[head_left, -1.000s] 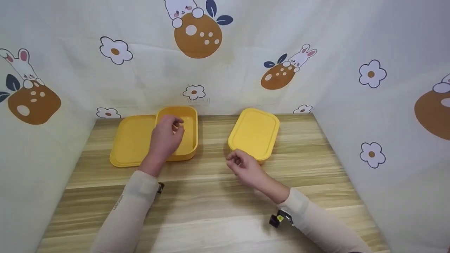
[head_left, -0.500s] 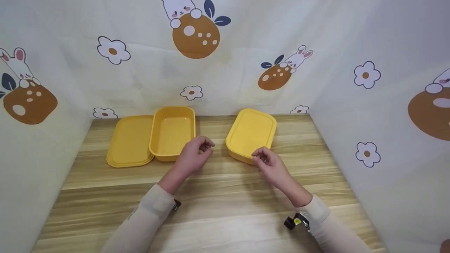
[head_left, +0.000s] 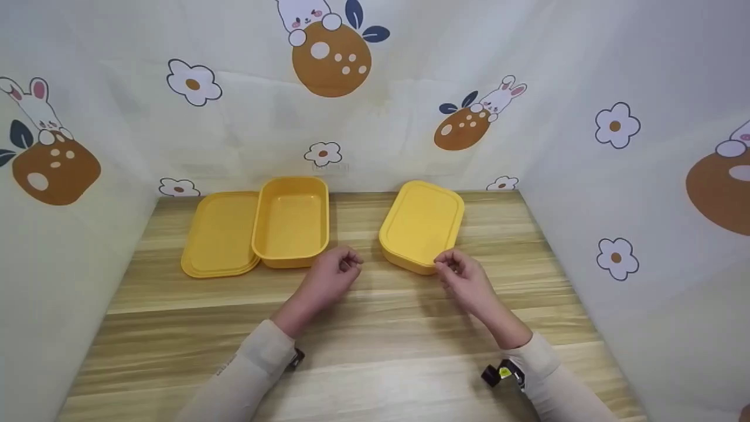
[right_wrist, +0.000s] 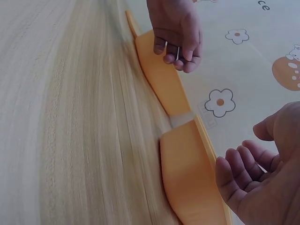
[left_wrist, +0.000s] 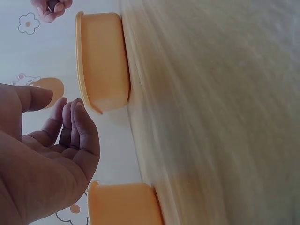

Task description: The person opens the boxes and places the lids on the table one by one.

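In the head view a yellow lidless box stands at the back left, its inside bare. Its loose yellow lid lies flat against its left side. Farther right is a second yellow box, covered by a yellow lid. My left hand hovers at the front right corner of the lidless box, fingers loosely curled and holding nothing. My right hand is at the front right corner of the lidded box, also loosely curled, with a gap between thumb and fingers in the right wrist view.
Both boxes stand on a wood-grain table, close to the back curtain printed with rabbits and flowers. Curtain panels also rise along the left and right table edges. Wood surface shows between the two boxes and in front of them.
My left hand has come out from over the lidless box, moving right and toward me. My right hand has shifted right along the lidded box's front. Boxes and lids stay put.
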The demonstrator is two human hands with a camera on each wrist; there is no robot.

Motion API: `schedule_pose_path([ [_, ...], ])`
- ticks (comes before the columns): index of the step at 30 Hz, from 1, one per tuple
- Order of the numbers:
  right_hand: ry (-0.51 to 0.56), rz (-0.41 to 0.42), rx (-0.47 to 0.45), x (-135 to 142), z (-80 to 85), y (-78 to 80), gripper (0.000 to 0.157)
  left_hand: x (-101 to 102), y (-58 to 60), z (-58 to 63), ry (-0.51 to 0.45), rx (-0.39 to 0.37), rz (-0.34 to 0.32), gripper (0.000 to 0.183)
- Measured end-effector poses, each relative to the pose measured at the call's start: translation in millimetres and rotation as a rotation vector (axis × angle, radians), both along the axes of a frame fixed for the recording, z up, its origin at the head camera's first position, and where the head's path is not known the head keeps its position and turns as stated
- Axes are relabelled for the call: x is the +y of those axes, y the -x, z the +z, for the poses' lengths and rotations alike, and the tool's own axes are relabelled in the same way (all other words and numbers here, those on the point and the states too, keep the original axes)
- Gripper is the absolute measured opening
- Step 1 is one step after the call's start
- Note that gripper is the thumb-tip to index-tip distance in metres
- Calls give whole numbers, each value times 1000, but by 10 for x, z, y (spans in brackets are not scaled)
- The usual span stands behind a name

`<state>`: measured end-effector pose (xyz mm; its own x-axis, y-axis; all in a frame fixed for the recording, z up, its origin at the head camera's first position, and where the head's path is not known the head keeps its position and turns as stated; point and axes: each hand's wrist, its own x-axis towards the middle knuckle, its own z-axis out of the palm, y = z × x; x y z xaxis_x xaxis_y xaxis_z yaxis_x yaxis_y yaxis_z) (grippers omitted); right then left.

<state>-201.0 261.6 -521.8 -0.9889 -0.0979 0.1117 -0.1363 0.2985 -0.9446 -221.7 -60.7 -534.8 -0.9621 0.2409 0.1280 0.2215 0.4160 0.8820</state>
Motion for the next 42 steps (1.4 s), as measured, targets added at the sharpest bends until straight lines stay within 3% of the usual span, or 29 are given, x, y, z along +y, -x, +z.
schedule_pose_path([
  [15, 7, -41, -32, 72, 5, 52, 10, 46, 54, 13, 8, 10, -9, 5],
  [23, -3, -90, -52, 150, 30, 161, 14, 100, 131, 70, -13, 5, -28, 9],
  [28, 5, -145, -45, 236, 31, 337, 17, 139, 177, 109, -26, -3, -21, 9],
  [34, 32, -186, -23, 343, 35, 584, 18, 226, 281, 138, -58, -64, 9, 8],
  [42, 10, -288, -29, 553, -38, 1043, 19, 359, 495, 81, -47, -122, 112, 23],
])
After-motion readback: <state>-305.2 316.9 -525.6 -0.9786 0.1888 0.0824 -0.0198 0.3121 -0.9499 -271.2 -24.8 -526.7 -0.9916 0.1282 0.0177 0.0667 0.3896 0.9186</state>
